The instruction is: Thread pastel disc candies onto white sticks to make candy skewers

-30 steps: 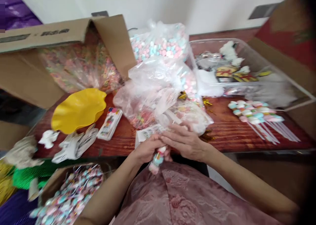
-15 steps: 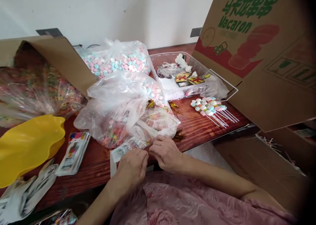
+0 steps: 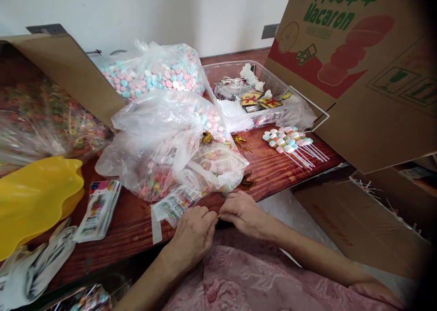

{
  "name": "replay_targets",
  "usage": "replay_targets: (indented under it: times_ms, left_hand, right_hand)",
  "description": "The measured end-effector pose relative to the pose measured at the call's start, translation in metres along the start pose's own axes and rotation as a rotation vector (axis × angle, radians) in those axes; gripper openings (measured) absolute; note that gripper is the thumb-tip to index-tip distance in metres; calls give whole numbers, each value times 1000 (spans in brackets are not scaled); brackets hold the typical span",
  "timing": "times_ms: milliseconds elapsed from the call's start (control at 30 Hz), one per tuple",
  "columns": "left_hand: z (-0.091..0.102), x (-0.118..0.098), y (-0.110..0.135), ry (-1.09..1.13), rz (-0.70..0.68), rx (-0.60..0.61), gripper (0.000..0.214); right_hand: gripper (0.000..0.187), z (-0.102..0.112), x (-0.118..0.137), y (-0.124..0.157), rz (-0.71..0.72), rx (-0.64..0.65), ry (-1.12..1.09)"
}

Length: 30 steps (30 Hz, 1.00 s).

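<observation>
My left hand and my right hand nearly meet at the table's front edge, fingers closed in a pinch. A tiny orange bit shows at the right fingertips; it is too small to name. What the left fingers hold is hidden. A printed clear plastic bag lies just beyond my left hand, which overlaps its near corner. Behind both hands sits an open plastic bag of small colourful candies. Gold twist ties lie beside it.
Marshmallow skewers lie at the right, before a clear bin of packets. A Macaron carton stands beyond. More marshmallows fill the back bag. At the left are a yellow dish and stacked printed bags.
Both hands have shifted slightly right, still close together and pinching. The orange bit between the fingertips now shows, and more of the printed plastic bag is uncovered. The view has shifted a little.
</observation>
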<state>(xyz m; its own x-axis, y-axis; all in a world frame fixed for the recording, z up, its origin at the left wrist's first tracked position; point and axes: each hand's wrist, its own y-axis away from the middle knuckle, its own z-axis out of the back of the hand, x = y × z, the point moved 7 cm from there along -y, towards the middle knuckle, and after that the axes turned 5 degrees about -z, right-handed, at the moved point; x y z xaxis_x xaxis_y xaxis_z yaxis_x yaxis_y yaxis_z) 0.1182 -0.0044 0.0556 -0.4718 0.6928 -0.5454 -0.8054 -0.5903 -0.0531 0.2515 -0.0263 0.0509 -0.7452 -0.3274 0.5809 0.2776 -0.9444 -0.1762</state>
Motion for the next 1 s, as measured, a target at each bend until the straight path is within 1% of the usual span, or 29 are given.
replay_targets:
  times_ms: [33,67,100,133,167,233,300,400,467,567,667,833,900,1000]
  left_hand:
    - [1,0,-1,-11,-10,-38,34]
    - [2,2,-3,14,-13,-71,34]
    - [3,5,-4,61,-8,-101,34]
    - [4,8,-5,116,6,-128,34]
    - [4,12,-6,172,22,-151,34]
    - [2,17,-8,261,39,-184,32]
    - [-1,17,-10,299,38,-200,30]
    - [-2,14,-11,302,45,-214,29]
    - [0,15,-8,320,68,-224,29]
    - [6,21,-3,408,116,-259,27]
    - [12,30,3,527,181,-328,24]
    - [16,42,10,673,240,-451,20]
    - [14,46,12,720,273,-465,20]
    - [10,50,14,792,344,-448,20]
  right_hand:
    - [22,17,-11,3,-46,-92,-28]
    - [22,37,-26,7,-107,-217,-33]
    - [19,56,-44,13,-186,-346,-3]
    - [18,71,-60,18,-255,-439,68]
    - [19,79,-77,21,-332,-464,154]
    - [20,79,-104,22,-440,-363,270]
    - [18,71,-118,18,-481,-254,320]
    - [16,62,-122,11,-490,-208,353]
    - [17,61,-122,8,-485,-194,374]
    - [19,66,-125,8,-453,-199,399]
    - [21,72,-134,12,-405,-237,407]
    - [22,76,-149,25,-275,-277,313]
    - [21,79,-153,31,-243,-302,274]
    - [18,80,-156,34,-223,-331,244]
